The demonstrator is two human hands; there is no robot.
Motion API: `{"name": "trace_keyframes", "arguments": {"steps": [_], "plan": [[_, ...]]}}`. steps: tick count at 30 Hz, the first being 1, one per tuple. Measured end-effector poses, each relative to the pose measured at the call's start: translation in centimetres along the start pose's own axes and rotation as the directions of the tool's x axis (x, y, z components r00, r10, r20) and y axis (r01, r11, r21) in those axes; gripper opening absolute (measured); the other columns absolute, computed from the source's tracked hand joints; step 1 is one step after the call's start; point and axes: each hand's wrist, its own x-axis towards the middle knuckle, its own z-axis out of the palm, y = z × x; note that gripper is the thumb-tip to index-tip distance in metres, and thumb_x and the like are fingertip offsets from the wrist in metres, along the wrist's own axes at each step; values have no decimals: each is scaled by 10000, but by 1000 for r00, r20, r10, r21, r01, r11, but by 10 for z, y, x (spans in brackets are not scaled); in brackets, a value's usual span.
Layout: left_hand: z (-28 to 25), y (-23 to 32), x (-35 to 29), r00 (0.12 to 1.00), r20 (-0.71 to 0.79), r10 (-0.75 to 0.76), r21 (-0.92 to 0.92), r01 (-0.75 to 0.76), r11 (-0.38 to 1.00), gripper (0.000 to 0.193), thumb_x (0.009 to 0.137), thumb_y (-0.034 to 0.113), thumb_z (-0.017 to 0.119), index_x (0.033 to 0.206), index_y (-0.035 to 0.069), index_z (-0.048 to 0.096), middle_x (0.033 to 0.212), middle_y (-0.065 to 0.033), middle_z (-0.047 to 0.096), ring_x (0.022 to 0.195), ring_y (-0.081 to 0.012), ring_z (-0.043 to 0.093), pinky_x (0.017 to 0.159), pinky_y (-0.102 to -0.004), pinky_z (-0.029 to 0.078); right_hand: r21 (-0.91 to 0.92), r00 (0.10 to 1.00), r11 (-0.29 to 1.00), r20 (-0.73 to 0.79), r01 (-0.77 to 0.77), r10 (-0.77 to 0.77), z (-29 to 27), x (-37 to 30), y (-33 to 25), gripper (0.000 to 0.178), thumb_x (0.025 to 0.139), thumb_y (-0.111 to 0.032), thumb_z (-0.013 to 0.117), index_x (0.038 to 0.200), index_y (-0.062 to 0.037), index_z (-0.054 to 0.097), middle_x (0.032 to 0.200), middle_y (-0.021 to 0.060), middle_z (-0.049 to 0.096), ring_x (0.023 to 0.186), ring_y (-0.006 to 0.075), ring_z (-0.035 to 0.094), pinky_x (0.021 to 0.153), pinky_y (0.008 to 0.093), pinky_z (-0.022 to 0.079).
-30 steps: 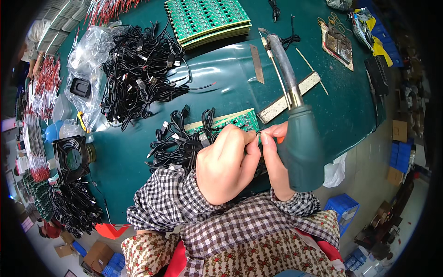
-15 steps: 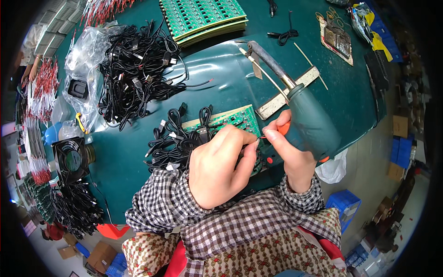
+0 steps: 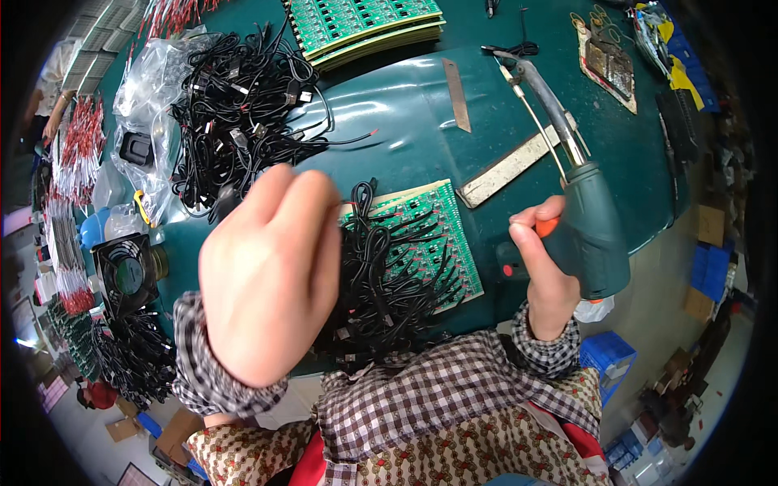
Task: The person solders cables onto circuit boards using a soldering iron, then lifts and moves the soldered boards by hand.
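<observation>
Two hands are occupied: the soldering gun (image 3: 587,235) is gripped by the right hand (image 3: 545,271) beside the green circuit panel (image 3: 429,235), its tip kept off the boards, while the left hand (image 3: 267,271) is raised with fingers curled, their hold not visible.

Glossy green plastic soldering gun (image 3: 596,239), shiny metal barrel; matt black rubbery cables (image 3: 381,275); checked cloth sleeve (image 3: 203,368)

green table (image 3: 405,154), circuit boards (image 3: 361,20), cables (image 3: 235,105)

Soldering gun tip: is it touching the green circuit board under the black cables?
Apart. The head view shows the soldering gun in the right hand, tip raised far beyond the board, green mat between them.
</observation>
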Motion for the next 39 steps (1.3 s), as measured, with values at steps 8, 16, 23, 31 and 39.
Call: {"name": "trace_keyframes", "arguments": {"steps": [8,16,23,31,39], "plan": [[68,-29,29,959,279,55,-518,102,849,62,780,29,645,822,-4,613,723,-81,580,618,-165,545,572,-284,443,73,992,994,105,-77,70,-19,-12,5,363,750,146,590,1056,-25,494,915,67,520,801,191,589,767,361,499],[86,-31,33,943,330,-37,-471,198,860,99,769,60,650,834,-1,608,688,-34,553,569,-86,463,539,-239,413,79,988,991,123,-106,95,-34,-18,7,356,794,99,567,1126,5,479,932,89,515,794,213,587,747,383,504],[89,-33,40,922,384,-52,-458,239,856,99,761,65,657,811,-8,614,678,-25,561,584,-74,476,555,-232,424,215,977,971,207,-106,61,-53,-29,14,407,919,-196,552,1233,42,448,961,112,538,862,251,622,735,396,528],[95,-41,50,843,537,-40,-509,361,781,65,747,24,630,779,-28,606,716,3,587,675,-43,514,630,-214,452,79,958,990,270,-118,93,-66,-38,13,562,920,-318,569,1292,75,418,1024,163,571,998,303,606,756,391,601],[96,-44,52,810,586,-30,-541,419,730,64,754,22,631,784,-22,597,720,9,583,680,-35,514,630,-206,449,46,936,971,282,-234,212,-70,-43,10,518,901,-337,605,1168,90,487,954,157,580,974,273,607,716,370,598]]}}
